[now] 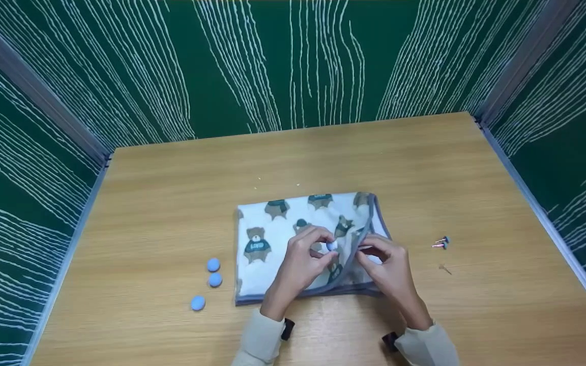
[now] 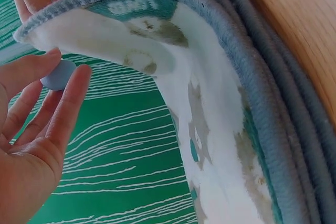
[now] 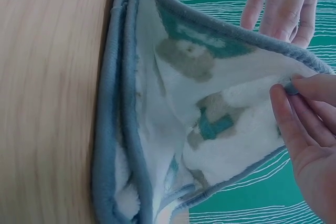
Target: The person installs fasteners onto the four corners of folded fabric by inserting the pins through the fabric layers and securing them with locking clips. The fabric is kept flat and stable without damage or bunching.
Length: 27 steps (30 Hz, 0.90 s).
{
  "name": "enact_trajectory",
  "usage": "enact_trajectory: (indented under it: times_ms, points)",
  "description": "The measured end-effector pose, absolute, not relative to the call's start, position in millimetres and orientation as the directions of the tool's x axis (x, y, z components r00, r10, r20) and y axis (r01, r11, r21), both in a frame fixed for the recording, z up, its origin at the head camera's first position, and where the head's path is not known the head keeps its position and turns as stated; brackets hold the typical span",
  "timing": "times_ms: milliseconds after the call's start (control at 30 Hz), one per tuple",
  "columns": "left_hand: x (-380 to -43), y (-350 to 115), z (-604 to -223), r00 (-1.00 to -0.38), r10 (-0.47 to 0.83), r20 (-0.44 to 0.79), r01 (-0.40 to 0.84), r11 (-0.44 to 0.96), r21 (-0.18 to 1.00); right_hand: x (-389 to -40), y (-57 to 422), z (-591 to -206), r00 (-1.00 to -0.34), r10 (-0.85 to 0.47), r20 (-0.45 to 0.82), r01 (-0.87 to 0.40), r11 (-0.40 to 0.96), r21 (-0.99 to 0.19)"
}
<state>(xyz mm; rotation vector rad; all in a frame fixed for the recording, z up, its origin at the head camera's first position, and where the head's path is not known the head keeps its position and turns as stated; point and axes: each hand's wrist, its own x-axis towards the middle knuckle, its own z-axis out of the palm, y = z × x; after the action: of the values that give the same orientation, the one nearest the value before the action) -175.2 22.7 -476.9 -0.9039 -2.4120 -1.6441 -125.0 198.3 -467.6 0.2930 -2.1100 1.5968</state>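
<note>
My left hand pinches a blue rounded cap between thumb and fingers, just over the blanket. A folded white blanket with bear prints and grey piping lies under both hands. Its right-hand corner is lifted and bent over, standing between the two hands. At that raised corner, my right hand pinches a small blue-grey disc against the cloth. The right wrist view shows only the disc's edge between thumb and finger; the rest is hidden.
Three more blue caps lie on the wooden table left of the blanket. To the right are two small blue-headed pins and a thin greyish pin. Green, white-lined panels enclose the back and sides.
</note>
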Motion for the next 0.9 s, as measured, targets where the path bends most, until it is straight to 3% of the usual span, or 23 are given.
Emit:
enact_trajectory:
  times_ms: [567,900]
  points:
    - [-173,26,-481,-0.819,0.433,0.377,0.508,0.239,0.828,-133,211,-501,-0.885,0.106,0.453,-0.408,0.292,-0.865]
    - [-173,29,-480,-0.805,0.452,0.385,0.534,0.267,0.802,-129,207,-488,-0.886,0.108,0.452,-0.402,0.308,-0.862]
